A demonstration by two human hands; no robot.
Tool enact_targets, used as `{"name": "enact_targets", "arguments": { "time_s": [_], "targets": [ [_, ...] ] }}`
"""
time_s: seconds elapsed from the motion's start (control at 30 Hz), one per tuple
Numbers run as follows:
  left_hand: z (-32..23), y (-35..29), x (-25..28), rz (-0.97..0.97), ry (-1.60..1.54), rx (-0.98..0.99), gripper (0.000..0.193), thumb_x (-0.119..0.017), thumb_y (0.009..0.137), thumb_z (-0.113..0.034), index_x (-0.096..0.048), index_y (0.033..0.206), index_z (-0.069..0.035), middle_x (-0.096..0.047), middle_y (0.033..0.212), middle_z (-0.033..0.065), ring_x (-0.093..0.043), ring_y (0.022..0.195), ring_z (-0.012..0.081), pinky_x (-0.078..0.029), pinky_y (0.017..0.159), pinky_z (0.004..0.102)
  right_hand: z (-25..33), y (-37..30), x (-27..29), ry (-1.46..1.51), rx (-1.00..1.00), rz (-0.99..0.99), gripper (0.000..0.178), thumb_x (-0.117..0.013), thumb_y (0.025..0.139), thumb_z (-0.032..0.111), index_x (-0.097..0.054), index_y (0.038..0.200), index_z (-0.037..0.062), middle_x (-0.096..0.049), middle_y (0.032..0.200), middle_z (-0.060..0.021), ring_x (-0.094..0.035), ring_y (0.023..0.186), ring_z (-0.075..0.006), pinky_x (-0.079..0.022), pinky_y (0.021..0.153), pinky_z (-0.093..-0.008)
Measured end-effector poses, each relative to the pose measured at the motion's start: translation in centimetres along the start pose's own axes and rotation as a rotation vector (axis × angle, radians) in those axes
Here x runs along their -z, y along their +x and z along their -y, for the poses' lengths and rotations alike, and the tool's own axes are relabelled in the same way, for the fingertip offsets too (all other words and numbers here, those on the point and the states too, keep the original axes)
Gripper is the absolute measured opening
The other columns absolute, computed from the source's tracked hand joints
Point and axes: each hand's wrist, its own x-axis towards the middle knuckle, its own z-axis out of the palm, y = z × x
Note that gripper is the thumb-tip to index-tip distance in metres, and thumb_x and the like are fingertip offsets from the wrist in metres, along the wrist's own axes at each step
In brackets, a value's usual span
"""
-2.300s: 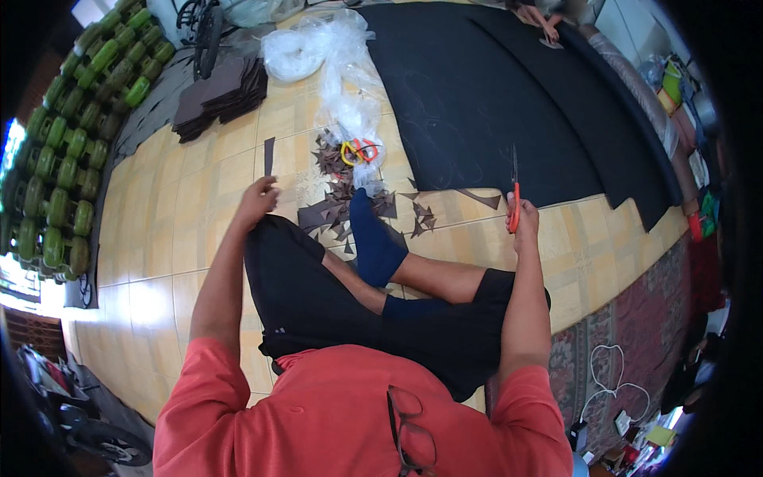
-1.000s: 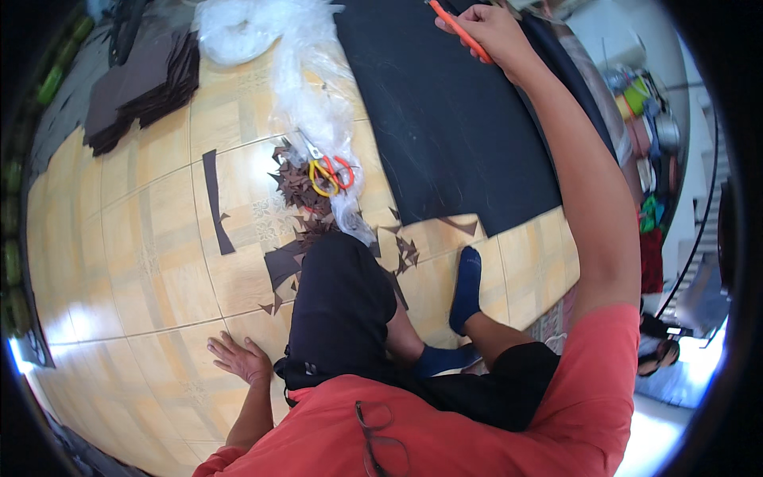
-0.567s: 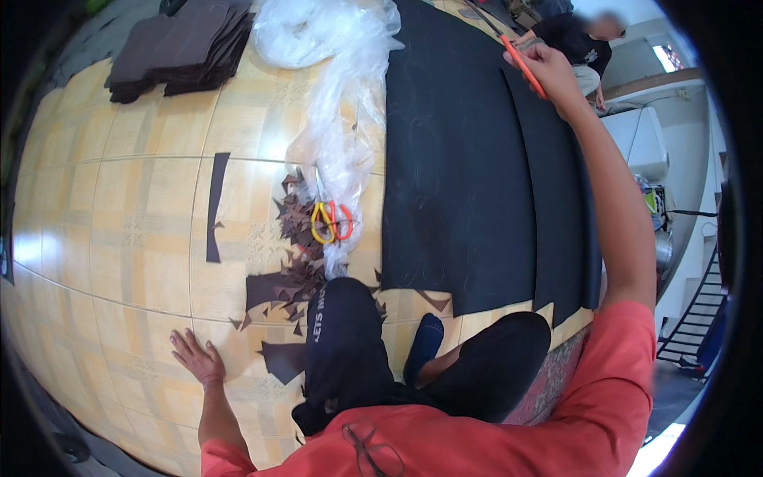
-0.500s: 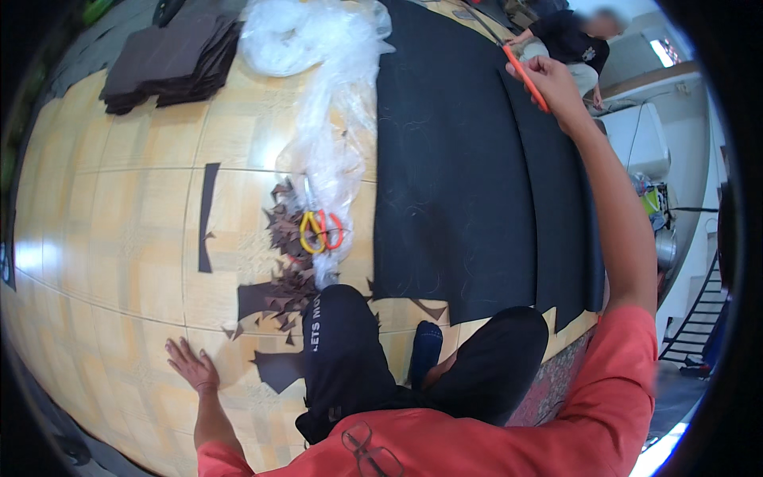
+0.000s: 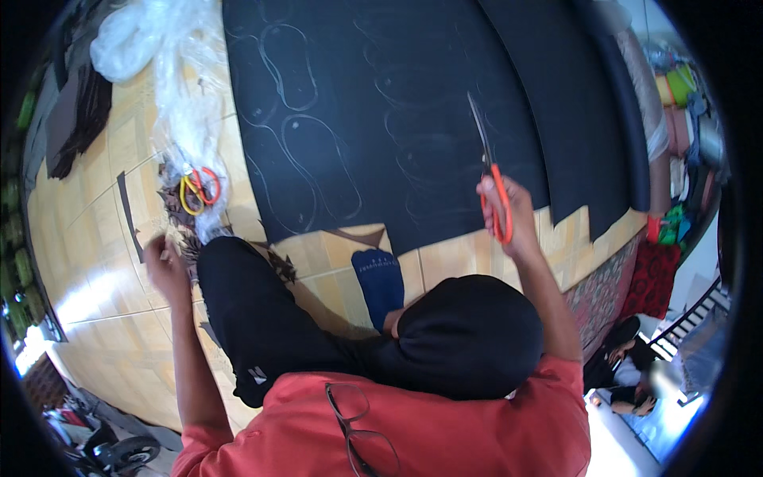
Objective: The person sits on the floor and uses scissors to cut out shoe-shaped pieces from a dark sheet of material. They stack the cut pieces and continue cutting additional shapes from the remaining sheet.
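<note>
My right hand point(image 5: 513, 213) grips orange-handled scissors point(image 5: 497, 203) above the near part of a large black sheet point(image 5: 429, 119). The blades point away from me, clear of the sheet's near edge. White sole-shaped outlines point(image 5: 322, 171) are drawn across the sheet's left part. My left hand point(image 5: 168, 270) is over the tiled floor beside my knee, near dark scraps point(image 5: 176, 205). Its fingers are loosely bent and apart, with nothing visible in them. Scissors with yellow and red handle loops point(image 5: 199, 191) lie on the scraps and crumpled clear plastic point(image 5: 187, 119).
A stack of dark brown sheets point(image 5: 78, 119) stands at the far left. More black sheet point(image 5: 556, 103) and a plastic-wrapped roll point(image 5: 642, 87) lie to the right. A patterned mat point(image 5: 604, 290) is beside my right knee. Another person point(image 5: 628, 366) is at the lower right.
The view has swung to the right. My right hand has come down and nearer with the scissors, from high at the right. My left hand has lifted from lying flat on the floor.
</note>
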Motion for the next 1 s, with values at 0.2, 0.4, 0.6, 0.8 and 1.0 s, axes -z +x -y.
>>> {"name": "enact_targets", "arguments": {
  "time_s": [0.2,0.4,0.6,0.8,1.0],
  "targets": [
    [-21.7,-7.3,-10.9,1.008,-0.580,0.192,0.015,-0.058,0.096,-0.011,-0.064,0.106,-0.001,-0.068,0.089,0.0088,-0.069,0.083,0.0171,-0.056,0.071,0.0309,-17.6,-7.8,3.3,0.003,-0.197,0.015,0.037,-0.064,0.094,0.043,-0.058,0.080,0.0094,-0.048,0.063,0.0030,-0.049,0.060,-0.0075,-0.039,0.056,-0.0271],
    [-23.9,-17.1,-17.6,1.326,-0.799,0.953,0.035,-0.062,0.097,-0.030,-0.058,0.108,0.003,-0.065,0.090,0.0114,-0.070,0.078,0.0217,-0.058,0.067,0.0310,-23.3,-10.6,0.1,-0.057,-0.218,0.118,0.034,-0.061,0.096,0.040,-0.058,0.082,0.0091,-0.048,0.066,0.0021,-0.048,0.065,-0.0088,-0.038,0.060,-0.0293],
    [-26.5,-17.7,-18.4,1.354,-0.892,1.023,0.029,-0.055,0.101,-0.026,-0.053,0.119,-0.003,-0.063,0.098,0.0092,-0.067,0.075,0.0192,-0.059,0.067,0.0312,-22.8,-10.7,-0.8,-0.089,-0.236,0.217,0.035,-0.061,0.096,0.040,-0.056,0.083,0.0073,-0.048,0.067,0.0002,-0.047,0.067,-0.0103,-0.038,0.062,-0.0309],
    [-25.0,-18.0,-18.3,1.406,-1.021,0.948,0.027,-0.050,0.103,-0.020,-0.050,0.125,-0.004,-0.063,0.107,0.0092,-0.067,0.080,0.0199,-0.059,0.070,0.0319,-22.5,-10.2,-1.6,-0.090,-0.263,0.264,0.037,-0.062,0.096,0.040,-0.055,0.084,0.0055,-0.048,0.069,-0.0017,-0.046,0.069,-0.0118,-0.038,0.064,-0.0324],
    [-24.7,-17.9,-18.2,1.408,-1.003,0.932,0.023,-0.051,0.103,-0.020,-0.052,0.120,-0.004,-0.064,0.098,0.0097,-0.066,0.078,0.0181,-0.058,0.069,0.0298,-21.3,-9.4,-2.6,-0.146,-0.143,0.249,0.036,-0.061,0.097,0.038,-0.053,0.086,0.0054,-0.046,0.069,-0.0031,-0.044,0.068,-0.0131,-0.037,0.063,-0.0339]
  ]
}}
